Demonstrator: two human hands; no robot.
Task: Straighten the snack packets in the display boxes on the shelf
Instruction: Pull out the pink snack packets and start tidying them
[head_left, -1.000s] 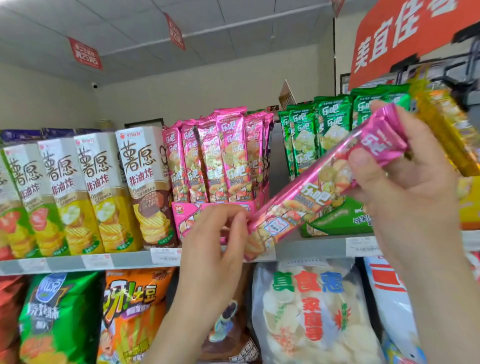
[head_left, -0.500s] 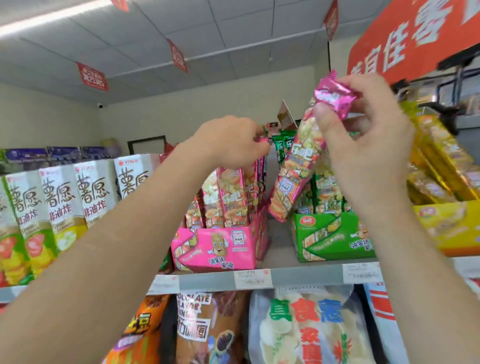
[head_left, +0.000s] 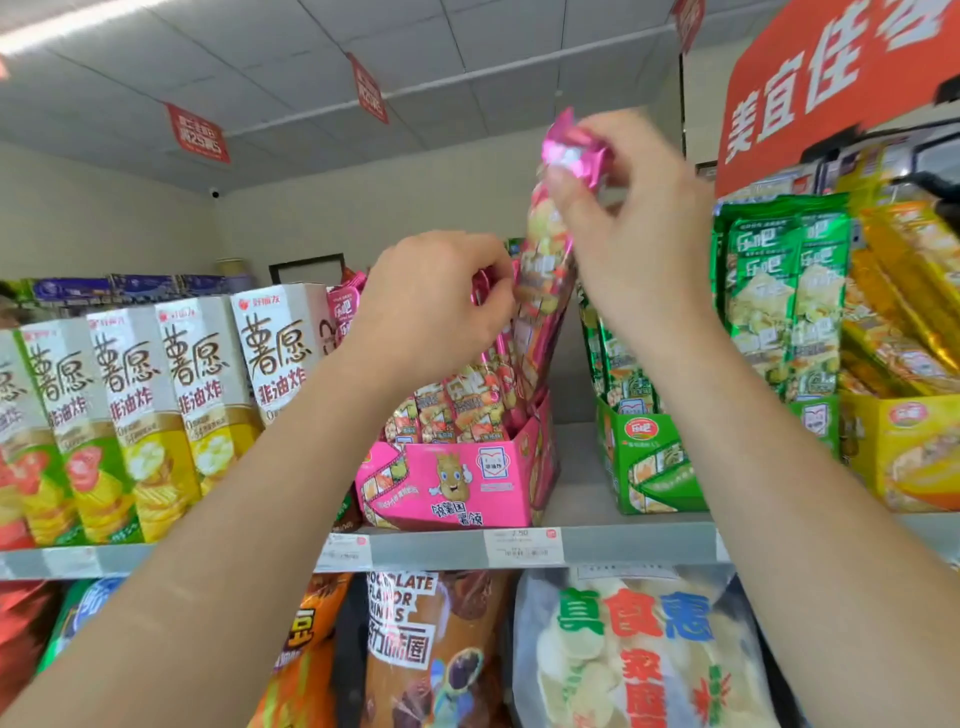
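Pinching pink packet (head_left: 545, 280) top with right hand (head_left: 639, 234), gripping boxed packets (head_left: 467, 400) with left hand (head_left: 436, 306). Risk: snagging neighbours, tipping display box (head_left: 457, 478).

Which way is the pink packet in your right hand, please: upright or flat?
Nearly upright. The right hand pinches the packet by its top; the lower end sits among the other packets in the pink box. Depth: cannot tell.

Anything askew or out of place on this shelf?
One pink packet sticks up tilted above the other packets in the pink box, pinched at its top by the right hand; the left hand grips those beside it.
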